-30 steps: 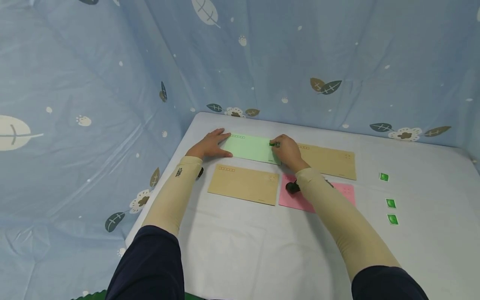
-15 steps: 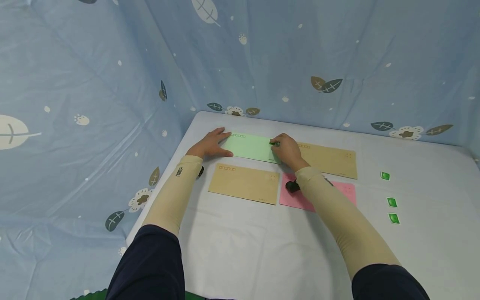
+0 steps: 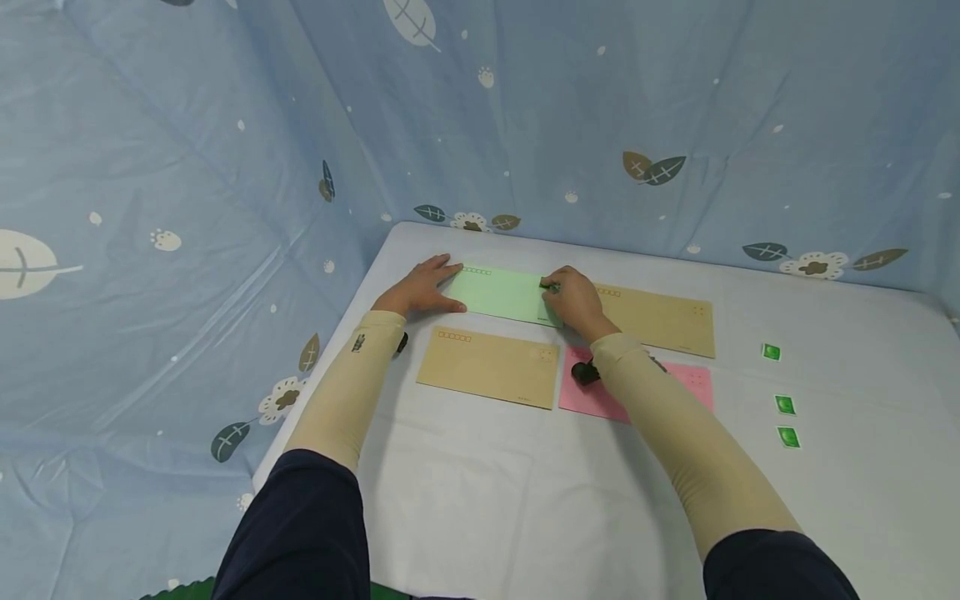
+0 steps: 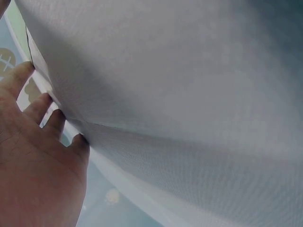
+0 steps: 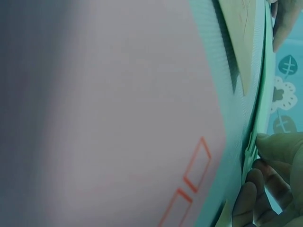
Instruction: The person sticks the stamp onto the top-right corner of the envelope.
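In the head view, a light green envelope lies in the back row on the white table. My left hand rests at its left end, thumb and fingers spread; the left wrist view shows the fingertips of this hand down at the table surface. At the envelope's top right corner, my right hand pinches a small green stamp with curled fingers, mostly covering it. The right wrist view has the thumb of my right hand at the green envelope; the stamp is not distinguishable there.
A brown envelope lies right of the green one. Nearer are another brown envelope and a pink envelope, partly under my right forearm. Loose green stamps lie at the right. A patterned blue curtain stands behind the table.
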A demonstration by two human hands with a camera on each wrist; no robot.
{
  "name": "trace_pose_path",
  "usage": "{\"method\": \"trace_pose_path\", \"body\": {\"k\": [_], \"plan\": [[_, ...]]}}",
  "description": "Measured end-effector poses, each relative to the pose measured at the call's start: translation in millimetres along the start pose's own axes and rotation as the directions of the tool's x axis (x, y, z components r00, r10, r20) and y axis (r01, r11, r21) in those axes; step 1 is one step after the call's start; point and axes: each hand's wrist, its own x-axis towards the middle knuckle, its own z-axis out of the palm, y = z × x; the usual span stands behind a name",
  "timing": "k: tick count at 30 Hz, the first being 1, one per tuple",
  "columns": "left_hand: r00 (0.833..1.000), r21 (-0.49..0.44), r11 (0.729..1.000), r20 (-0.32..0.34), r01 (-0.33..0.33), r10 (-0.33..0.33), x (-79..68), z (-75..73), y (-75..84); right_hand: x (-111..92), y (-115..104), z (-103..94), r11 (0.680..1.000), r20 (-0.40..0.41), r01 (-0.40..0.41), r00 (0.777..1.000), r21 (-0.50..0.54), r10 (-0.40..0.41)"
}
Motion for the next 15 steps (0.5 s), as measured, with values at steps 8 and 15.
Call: {"method": "trace_pose_path", "body": {"k": [8,15], "plan": [[1.0,0.01,1.0,0.002,-0.009,0.009,-0.8,-1.7,2.0,0.9,1.7,0.5,1.0,0.005,-0.005,1.0,-0.004,0.005],[1.0,0.019,1.0,0.002,-0.007,0.007,-1.6,-1.0,2.1,0.7,0.9,0.5,1.0,0.003,0.004,1.0,-0.013,-0.004]]}}
